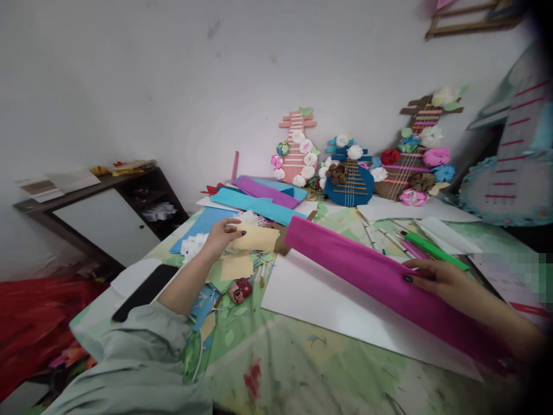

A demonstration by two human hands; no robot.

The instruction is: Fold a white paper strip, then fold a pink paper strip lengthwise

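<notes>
My right hand (438,282) grips the upper edge of a long folded strip of magenta crepe paper (363,268), its thumb in front. The strip slants down to the right above a white sheet (319,291). On the left, my left hand (222,235) pinches a cream piece of paper (257,238) between thumb and fingers. Just below it lies a second cream piece (237,268). White shredded paper (194,246) is beside my left wrist. Behind are folded turquoise (254,204) and purple (268,190) paper strips.
Paper lutes with flowers, one pink (296,153), one blue (349,187) and one brown (410,158), lean against the wall. A green marker (434,251) and pens lie at the right. A black phone (144,293) rests at the left edge. A cabinet (97,225) stands beyond.
</notes>
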